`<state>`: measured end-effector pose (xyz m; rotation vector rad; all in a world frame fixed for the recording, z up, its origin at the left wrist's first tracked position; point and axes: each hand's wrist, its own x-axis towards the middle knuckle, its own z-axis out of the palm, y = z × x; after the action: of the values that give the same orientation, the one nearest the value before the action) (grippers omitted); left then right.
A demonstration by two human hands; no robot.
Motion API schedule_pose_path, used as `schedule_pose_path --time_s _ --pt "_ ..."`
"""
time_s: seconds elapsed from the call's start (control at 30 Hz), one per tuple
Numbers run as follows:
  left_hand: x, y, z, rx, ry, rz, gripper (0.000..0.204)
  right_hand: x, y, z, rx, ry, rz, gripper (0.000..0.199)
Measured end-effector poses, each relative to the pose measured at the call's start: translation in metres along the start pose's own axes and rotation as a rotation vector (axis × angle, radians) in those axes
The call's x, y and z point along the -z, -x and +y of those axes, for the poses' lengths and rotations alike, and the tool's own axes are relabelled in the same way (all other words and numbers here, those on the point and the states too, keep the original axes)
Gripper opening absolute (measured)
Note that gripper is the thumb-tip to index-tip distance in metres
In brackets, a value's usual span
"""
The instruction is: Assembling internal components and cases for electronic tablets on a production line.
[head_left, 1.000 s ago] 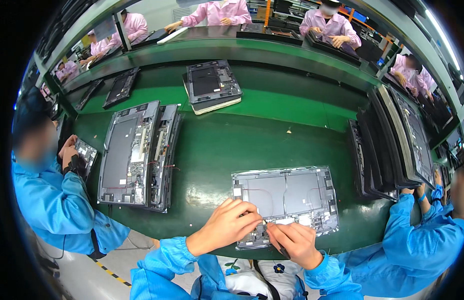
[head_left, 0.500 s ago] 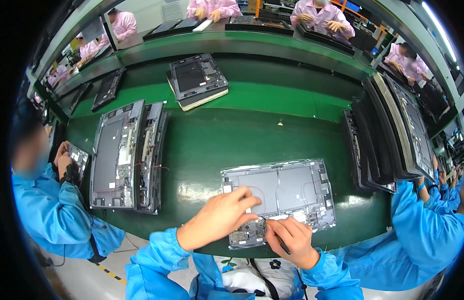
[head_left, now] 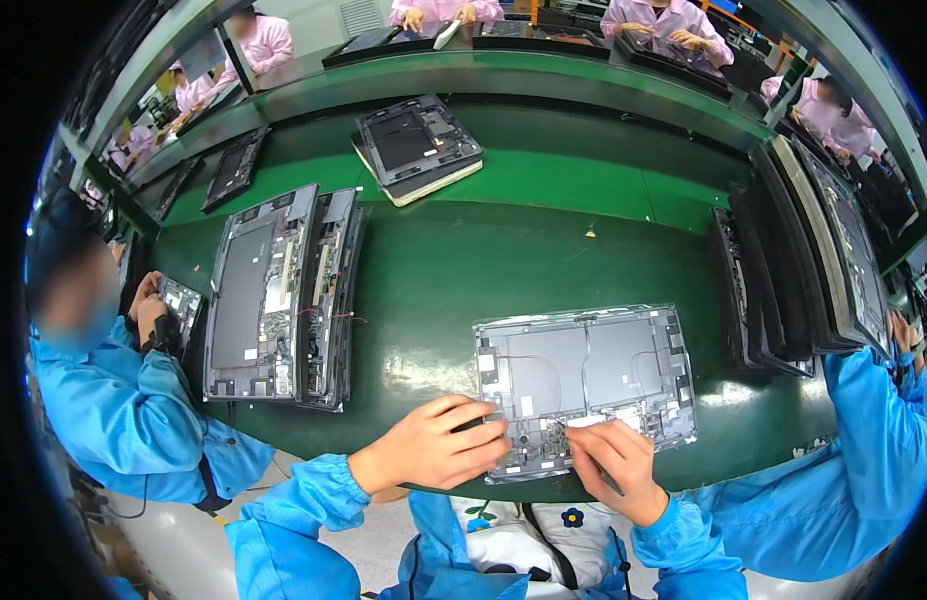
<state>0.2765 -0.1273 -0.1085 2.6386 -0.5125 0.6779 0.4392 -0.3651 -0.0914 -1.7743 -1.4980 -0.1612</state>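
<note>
An opened tablet or laptop chassis [head_left: 624,350] lies flat on the bench before me, its grey inside facing up. Thin red and dark wires cross it, and circuit boards line its near edge. My left hand [head_left: 434,445] rests at the chassis's near left corner, fingers spread slightly and bent, the thumb mostly hidden. Over the boards near the middle, my right hand [head_left: 619,465] pinches a slim dark tool [head_left: 613,487]; most of it is hidden by the fingers, so its exact kind does not show.
Similar chassis [head_left: 249,310] stand stacked on the left, and a tall stack [head_left: 784,260] of chassis and dark pads is on the right. Another chassis [head_left: 414,140] lies on pads at the back of the green bench [head_left: 434,250]. Co-workers in blue sit on both sides.
My left hand has drawn back leftward from the boards to the chassis corner, its fingers opening from a pinch. My right hand stays at the boards. The whole view has shifted slightly.
</note>
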Motion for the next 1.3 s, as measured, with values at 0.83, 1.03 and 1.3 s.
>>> schedule_pose_path --time_s 0.83,1.03,1.3 --pt "0.008 -0.017 -0.014 0.064 0.175 -0.002 0.022 -0.001 -0.081 -0.001 0.007 -0.023 -0.075 0.021" --pt "0.016 -0.034 -0.039 0.115 0.040 0.219 0.023 -0.027 -0.098 0.030 0.009 -0.002 -0.274 0.016" --pt "0.012 -0.027 -0.046 -0.003 -0.218 0.031 0.029 -0.037 -0.098 0.042 -0.010 -0.151 -0.151 0.017"
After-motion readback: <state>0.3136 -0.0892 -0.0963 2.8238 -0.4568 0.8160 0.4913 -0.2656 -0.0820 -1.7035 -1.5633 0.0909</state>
